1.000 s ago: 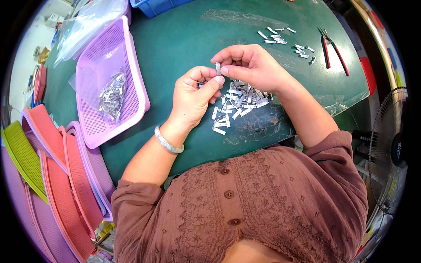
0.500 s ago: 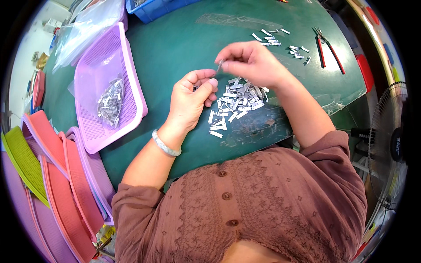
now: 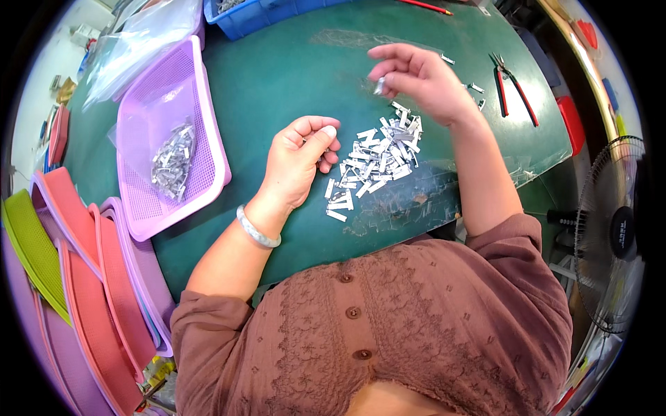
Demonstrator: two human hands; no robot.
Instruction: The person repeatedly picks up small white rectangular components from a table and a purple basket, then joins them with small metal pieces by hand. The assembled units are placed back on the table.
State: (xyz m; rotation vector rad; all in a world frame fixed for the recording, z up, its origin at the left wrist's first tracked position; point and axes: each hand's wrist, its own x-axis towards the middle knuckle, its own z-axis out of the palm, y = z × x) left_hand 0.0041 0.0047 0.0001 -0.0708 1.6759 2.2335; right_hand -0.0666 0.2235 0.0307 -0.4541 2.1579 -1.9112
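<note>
A pile of small silvery metal parts [image 3: 385,154] lies on the green table near its front edge. Just left of the pile is my left hand [image 3: 305,149], its fingers curled and the thumb pressed on the index finger; what it holds, if anything, is hidden. Past the far end of the pile, my right hand [image 3: 420,80] is raised, pinching a small metal part [image 3: 379,86] between thumb and fingertips. Behind that hand a few more parts [image 3: 476,88] show, partly covered by it.
A purple basket [image 3: 220,149] at the left holds a clear bag of metal parts [image 3: 173,161]. Red-handled pliers [image 3: 513,90] lie at the right. A blue crate [image 3: 267,17] stands at the back, stacked baskets [image 3: 97,298] at lower left, a fan [image 3: 603,236] at far right.
My right hand has moved away from my left hand, up and to the right, with a metal part in its fingertips. My left hand stays nearly in place.
</note>
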